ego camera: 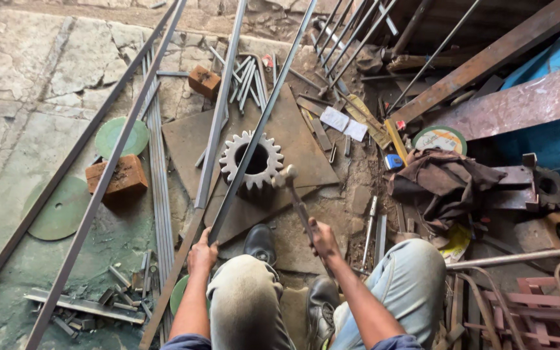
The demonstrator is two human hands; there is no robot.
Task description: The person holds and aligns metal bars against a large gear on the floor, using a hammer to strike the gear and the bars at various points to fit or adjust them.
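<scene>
1. Grip check: left hand (202, 254) closed around bar (254, 133); right hand (323, 237) closed around hammer (296, 198) handle.
2. Bar position: laid across gear (252, 160) on plate (306, 152), far end running up past the scrap.
3. Hold bar flat on gear teeth; avoid rolling.
4. Strike squarely beside gear, hammer head now just right of it.
5. Keep shoes (260, 243) clear of bar.
</scene>
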